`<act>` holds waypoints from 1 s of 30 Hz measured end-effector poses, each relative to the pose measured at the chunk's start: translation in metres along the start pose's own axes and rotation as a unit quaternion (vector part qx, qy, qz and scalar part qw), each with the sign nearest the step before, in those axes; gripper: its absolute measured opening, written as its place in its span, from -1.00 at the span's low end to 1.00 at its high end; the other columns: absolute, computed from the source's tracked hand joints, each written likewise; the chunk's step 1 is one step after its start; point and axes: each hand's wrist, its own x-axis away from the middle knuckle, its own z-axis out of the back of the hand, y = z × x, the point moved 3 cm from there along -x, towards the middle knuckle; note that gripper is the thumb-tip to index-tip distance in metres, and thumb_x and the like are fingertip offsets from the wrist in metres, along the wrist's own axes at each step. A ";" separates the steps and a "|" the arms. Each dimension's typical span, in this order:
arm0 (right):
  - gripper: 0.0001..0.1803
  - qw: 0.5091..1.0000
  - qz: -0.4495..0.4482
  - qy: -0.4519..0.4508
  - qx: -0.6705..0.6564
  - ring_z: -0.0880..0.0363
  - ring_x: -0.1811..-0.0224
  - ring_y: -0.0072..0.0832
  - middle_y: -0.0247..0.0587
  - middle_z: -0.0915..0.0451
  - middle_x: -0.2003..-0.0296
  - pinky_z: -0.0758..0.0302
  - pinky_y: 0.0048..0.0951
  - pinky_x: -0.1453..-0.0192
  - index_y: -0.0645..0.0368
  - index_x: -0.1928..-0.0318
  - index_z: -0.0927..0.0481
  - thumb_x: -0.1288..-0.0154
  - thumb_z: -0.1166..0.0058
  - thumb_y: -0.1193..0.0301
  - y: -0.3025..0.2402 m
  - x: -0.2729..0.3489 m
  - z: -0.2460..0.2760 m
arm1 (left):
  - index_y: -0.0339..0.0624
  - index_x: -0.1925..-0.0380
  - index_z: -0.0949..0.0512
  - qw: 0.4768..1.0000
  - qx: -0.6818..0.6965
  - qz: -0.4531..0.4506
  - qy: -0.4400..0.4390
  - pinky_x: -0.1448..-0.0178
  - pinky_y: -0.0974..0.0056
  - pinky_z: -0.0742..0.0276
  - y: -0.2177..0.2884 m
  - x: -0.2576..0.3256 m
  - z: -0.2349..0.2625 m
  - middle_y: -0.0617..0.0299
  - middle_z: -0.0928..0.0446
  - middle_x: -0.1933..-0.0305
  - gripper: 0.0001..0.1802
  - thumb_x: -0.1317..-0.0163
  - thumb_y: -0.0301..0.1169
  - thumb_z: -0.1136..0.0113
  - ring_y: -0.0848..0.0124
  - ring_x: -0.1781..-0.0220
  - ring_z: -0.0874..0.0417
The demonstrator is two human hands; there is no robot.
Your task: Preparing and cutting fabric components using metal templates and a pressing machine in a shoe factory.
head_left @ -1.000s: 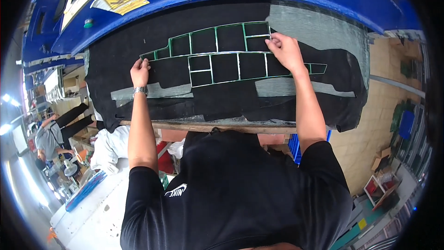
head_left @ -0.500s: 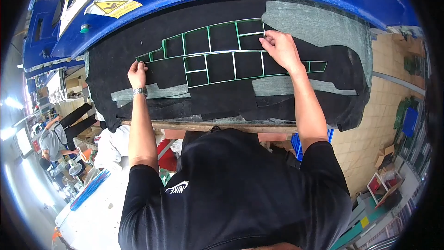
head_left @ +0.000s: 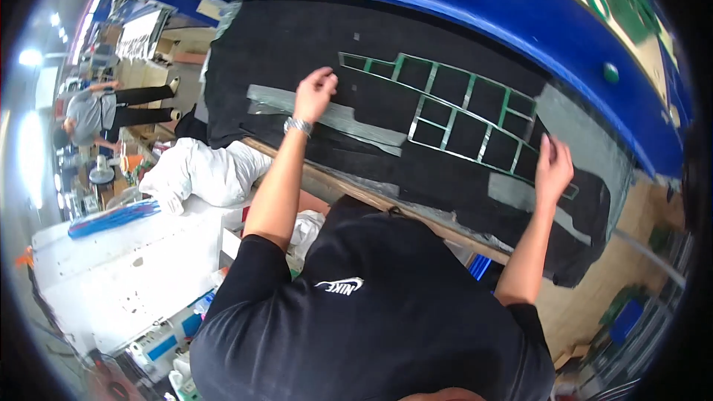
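The left hand (head_left: 315, 93) rests with loosely curled fingers on the black fabric sheet (head_left: 297, 52), at the near left corner of the green-edged cutting frame (head_left: 453, 108). It grips nothing that can be made out; whether the fingertips pinch the frame's edge is hard to tell. A metal wristwatch (head_left: 298, 126) sits on that wrist. The right hand (head_left: 552, 167) lies flat and open, fingers spread, pressed on the fabric just beside the frame's lower right end.

The frame, a lattice of rectangular cells, lies flat on the black sheet, which covers the desk (head_left: 349, 187) and hangs over its near edge. Grey strips (head_left: 334, 117) lie on the sheet below the left hand, and a grey patch (head_left: 520, 194) shows under the right forearm. Behind the sheet runs the blue machine housing (head_left: 520, 15) with red and green buttons.

The person's black shirt (head_left: 371, 312) hides the desk's middle front. The housing's top is cut off by the picture's rim. A white bundle (head_left: 200, 171) lies to the left, its make unclear.

Compared with half a second ago, the whole scene has swung clockwise and to the right. The left hand has moved closer to the frame's corner, and the right hand has slid from the frame's upper right to its lower right end.
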 end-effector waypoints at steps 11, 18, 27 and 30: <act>-0.91 0.929 0.226 -0.278 -0.093 -0.58 0.42 -0.13 0.02 -0.59 0.43 -0.48 -0.25 0.30 0.32 0.30 -0.63 -0.31 -0.18 0.51 -0.220 0.166 -0.091 | 0.04 0.24 -0.67 0.951 -0.200 -0.156 -0.175 0.03 -0.02 -0.39 -0.063 0.181 0.053 0.23 -0.57 0.20 -0.66 -0.14 -0.01 -0.34 0.18 0.03 -0.57; -0.78 0.753 0.401 -0.512 -0.103 -0.63 0.27 0.02 0.04 -0.66 0.31 -0.53 -0.09 0.18 0.24 0.13 -0.67 -0.27 -0.24 0.38 -0.355 0.226 -0.147 | 0.02 0.24 -0.69 0.928 -0.133 -0.334 -0.101 -0.17 0.05 -0.21 -0.119 0.206 0.049 0.30 -0.50 0.13 -0.54 0.13 -0.03 -0.52 0.27 -0.06 -0.46; -0.83 0.760 0.440 -0.475 -0.061 -0.67 0.26 0.01 0.08 -0.67 0.30 -0.59 -0.17 0.17 0.24 0.12 -0.68 -0.32 -0.23 0.44 -0.396 0.205 -0.158 | 0.00 0.24 -0.69 0.920 -0.054 -0.372 -0.111 -0.10 0.05 -0.17 -0.133 0.194 0.032 0.28 -0.53 0.17 -0.56 0.15 -0.10 -0.50 0.25 -0.04 -0.46; -0.82 0.748 0.449 -0.481 -0.089 -0.67 0.29 0.01 0.09 -0.66 0.32 -0.60 -0.16 0.20 0.23 0.13 -0.68 -0.32 -0.24 0.42 -0.402 0.204 -0.163 | 0.00 0.25 -0.69 0.919 -0.034 -0.375 -0.116 -0.13 0.04 -0.17 -0.134 0.195 0.029 0.30 -0.54 0.16 -0.58 0.16 -0.15 -0.53 0.27 -0.05 -0.49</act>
